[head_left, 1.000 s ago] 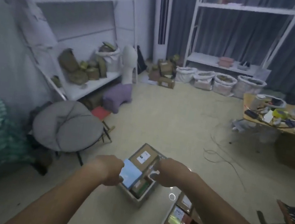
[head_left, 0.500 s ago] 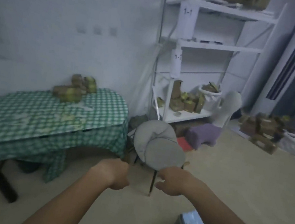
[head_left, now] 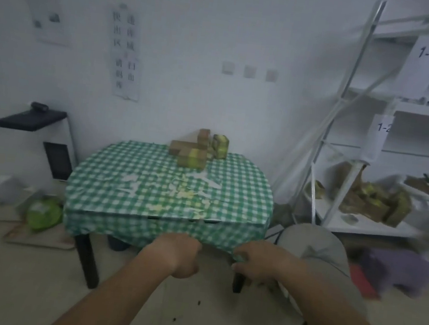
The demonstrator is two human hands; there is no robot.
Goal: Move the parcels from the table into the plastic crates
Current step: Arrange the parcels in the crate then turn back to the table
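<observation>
Parcels (head_left: 201, 148) are sitting in a small pile at the far edge of the worktop (head_left: 151, 181), the one with the green checked cloth, close to the wall. I am counting about four brown boxes there, some with yellow-green tape, but the picture is blurry so I cannot be sure. I am holding both hands out in front of me, low down near the front edge of the cloth. My left hand (head_left: 179, 254) is curled into a loose fist and is holding nothing. My right hand (head_left: 259, 265) has its fingers curled downward too, and I am not seeing anything in it. Both hands are well apart from the pile. No plastic crates are showing in this view. I am guessing the job is partly done, because only a few boxes are left here, and those are waiting to be picked up and carried over.
</observation>
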